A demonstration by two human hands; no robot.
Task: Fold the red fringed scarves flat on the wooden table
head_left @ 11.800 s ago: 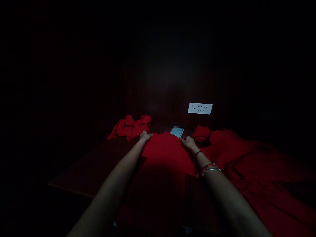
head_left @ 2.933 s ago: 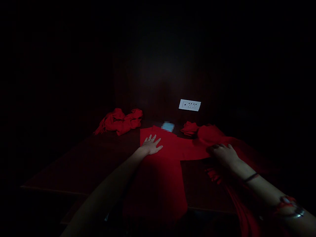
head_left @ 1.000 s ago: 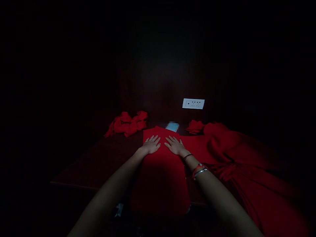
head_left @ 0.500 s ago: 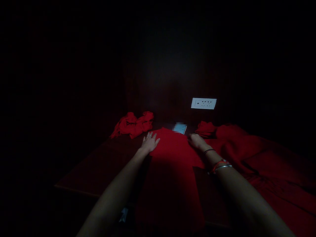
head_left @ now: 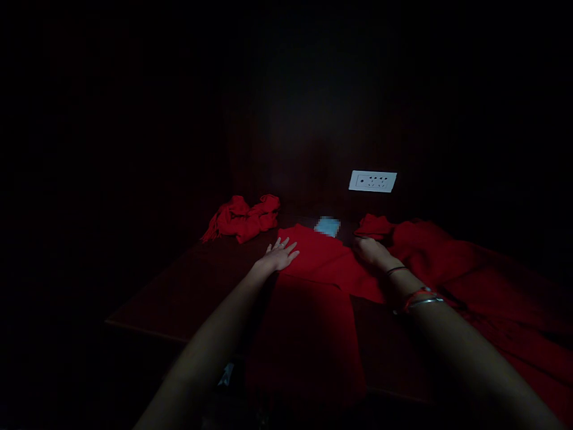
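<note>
A red scarf lies along the dark table, its near end hanging over the front edge. My left hand rests flat on the left side of its far part, fingers spread. To the right, my right hand is closed on the cloth, though its fingertips are partly hidden. Between the hands the scarf's upper layer slants toward the right, with a fold line crossing below. Beyond it lies a blurred, pale blue flat object.
A bunched red fringed scarf lies at the back left of the table. More red cloth spreads over the right side. A white socket panel is on the dark back wall.
My right hand has moved right, pulling the scarf's far part sideways, and a fold line now shows across it. My left hand stays spread on the cloth. The view has shifted slightly.
</note>
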